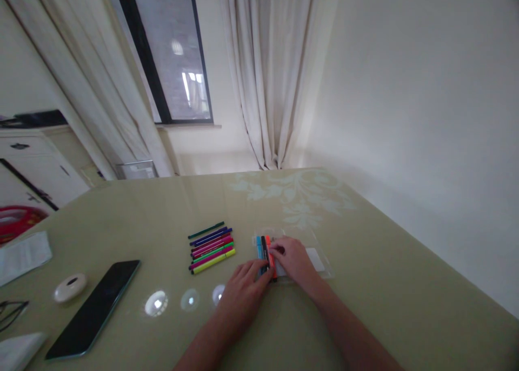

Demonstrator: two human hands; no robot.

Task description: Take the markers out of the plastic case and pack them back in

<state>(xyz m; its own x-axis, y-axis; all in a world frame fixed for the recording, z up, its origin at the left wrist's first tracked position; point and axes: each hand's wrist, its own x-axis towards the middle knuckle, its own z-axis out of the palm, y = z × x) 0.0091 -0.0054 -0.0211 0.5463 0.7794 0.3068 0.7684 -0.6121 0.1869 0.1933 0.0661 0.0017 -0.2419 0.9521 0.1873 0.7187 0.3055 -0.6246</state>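
A clear plastic case (324, 260) lies flat on the table, with a blue marker (259, 245), a black marker (264, 246) and an orange-red marker (268, 240) side by side at its left end. My right hand (294, 257) is over the case, thumb and index finger pinched at the orange-red marker. From the near left, my left hand (245, 287) has its thumb and fingertips closed at the lower part of these markers, partly hiding them. Left of the case, several coloured markers (213, 249) lie in a loose row, among them green, dark blue, pink and yellow-green.
A black phone (95, 309) lies at the left of the glossy table (154, 214), beside a white rounded object (70, 287). Papers (24, 256) and a dark cable (12, 312) are at the far left. A wall (425, 133) borders the table's right side; curtains (271, 73) hang behind.
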